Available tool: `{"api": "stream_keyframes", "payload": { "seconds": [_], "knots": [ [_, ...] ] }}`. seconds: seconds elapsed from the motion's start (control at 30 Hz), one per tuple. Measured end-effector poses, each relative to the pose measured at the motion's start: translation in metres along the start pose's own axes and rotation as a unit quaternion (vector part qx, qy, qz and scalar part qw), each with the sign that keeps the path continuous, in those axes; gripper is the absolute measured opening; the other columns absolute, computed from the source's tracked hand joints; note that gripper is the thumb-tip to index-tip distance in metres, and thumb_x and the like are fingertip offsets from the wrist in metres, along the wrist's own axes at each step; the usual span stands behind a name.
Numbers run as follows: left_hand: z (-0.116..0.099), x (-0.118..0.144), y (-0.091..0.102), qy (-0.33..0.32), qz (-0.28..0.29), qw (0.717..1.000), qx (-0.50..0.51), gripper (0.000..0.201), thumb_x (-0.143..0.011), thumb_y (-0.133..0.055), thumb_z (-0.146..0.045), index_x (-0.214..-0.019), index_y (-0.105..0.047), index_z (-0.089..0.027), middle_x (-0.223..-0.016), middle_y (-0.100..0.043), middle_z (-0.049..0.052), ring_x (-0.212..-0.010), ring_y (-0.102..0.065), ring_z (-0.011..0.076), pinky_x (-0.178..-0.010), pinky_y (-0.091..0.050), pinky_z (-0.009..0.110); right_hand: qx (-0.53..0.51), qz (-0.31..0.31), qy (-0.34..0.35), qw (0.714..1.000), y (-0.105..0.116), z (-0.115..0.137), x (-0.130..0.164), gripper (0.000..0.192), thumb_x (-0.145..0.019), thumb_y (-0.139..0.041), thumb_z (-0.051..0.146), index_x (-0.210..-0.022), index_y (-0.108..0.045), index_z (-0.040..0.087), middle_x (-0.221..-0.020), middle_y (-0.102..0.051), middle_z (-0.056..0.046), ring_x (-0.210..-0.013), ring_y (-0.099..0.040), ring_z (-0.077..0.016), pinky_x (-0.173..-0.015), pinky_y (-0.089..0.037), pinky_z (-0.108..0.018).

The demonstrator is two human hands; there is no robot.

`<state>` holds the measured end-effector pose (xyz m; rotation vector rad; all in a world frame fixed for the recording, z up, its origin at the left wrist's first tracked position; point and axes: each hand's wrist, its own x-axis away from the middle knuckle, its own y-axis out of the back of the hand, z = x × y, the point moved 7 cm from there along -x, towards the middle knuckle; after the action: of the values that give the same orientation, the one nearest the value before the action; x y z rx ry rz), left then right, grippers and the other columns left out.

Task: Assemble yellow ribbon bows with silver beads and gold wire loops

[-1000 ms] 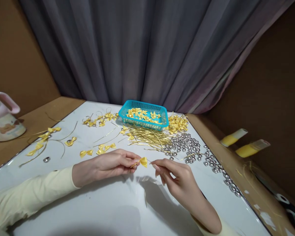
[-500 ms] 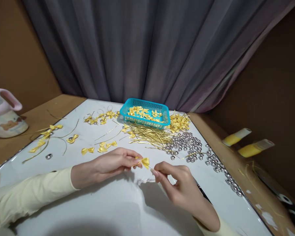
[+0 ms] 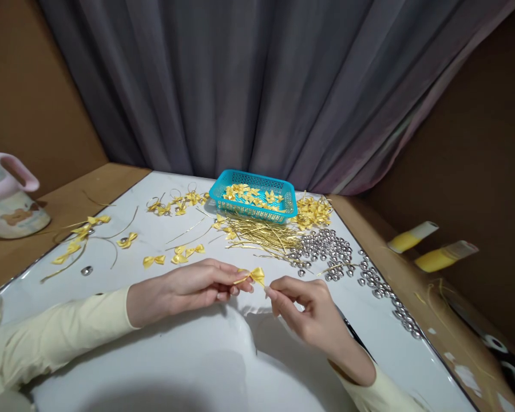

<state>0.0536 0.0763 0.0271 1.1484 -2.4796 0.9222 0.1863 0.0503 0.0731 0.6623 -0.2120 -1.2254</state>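
right hand moved closer | yellow bow pinched by left hand

Dim room, soft shadows, sharp, edges warped

No readable text, label, brand, number or sign on anything here.

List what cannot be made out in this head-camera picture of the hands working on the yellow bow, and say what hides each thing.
- Head view: the middle of the yellow bow is covered by the left hand fingertips.
- Whatever thin strand the right hand pinches is too small to tell.
- The mug is cut off by the left edge.
- The basket wall hides its lower contents.
- The silver beads are too small to show any holes.
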Motion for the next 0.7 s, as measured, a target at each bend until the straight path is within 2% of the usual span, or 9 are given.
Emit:
{"api": "stream_keyframes", "payload": {
  "seconds": [0.13,0.3,0.7],
  "knots": [
    [-0.0051,0.0023,-0.0025,-0.010,-0.016,1.000,-0.022,0.012,-0.071,-0.075,-0.028,-0.068,-0.070,-0.017,-0.069,-0.059,0.000,-0.062,-0.043,0.0091,-0.056,-0.034,0.017,-0.002,0.001,0.005,1.000,0.0000,-0.0009,-0.0015,0.029,-0.087,-0.048,0.025,-0.062,-0.057,0.013,-0.046,-0.053,0.001,-0.040,-0.032,-0.0050,-0.041,-0.025,-0.018],
    [-0.0083,0.0018,-0.0016,-0.027,-0.022,0.999,-0.032,0.010,-0.075,-0.071,-0.026,-0.069,-0.073,-0.018,-0.069,-0.061,0.000,-0.062,-0.045,0.0093,-0.057,-0.035,0.017,-0.009,0.008,-0.012,1.000,-0.0009,-0.0032,-0.0012,0.029,-0.086,-0.049,0.025,-0.061,-0.057,0.013,-0.045,-0.054,0.001,-0.040,-0.034,-0.0052,-0.041,-0.026,-0.018],
    [-0.0105,0.0016,0.0052,-0.059,-0.036,0.995,-0.074,0.018,-0.076,-0.071,-0.030,-0.065,-0.073,-0.016,-0.069,-0.064,0.001,-0.063,-0.047,0.0084,-0.060,-0.039,0.015,-0.013,0.018,-0.011,1.000,-0.0037,-0.0055,-0.0017,0.029,-0.087,-0.049,0.026,-0.063,-0.058,0.013,-0.046,-0.052,0.001,-0.041,-0.034,-0.0054,-0.042,-0.027,-0.018]
  ]
}}
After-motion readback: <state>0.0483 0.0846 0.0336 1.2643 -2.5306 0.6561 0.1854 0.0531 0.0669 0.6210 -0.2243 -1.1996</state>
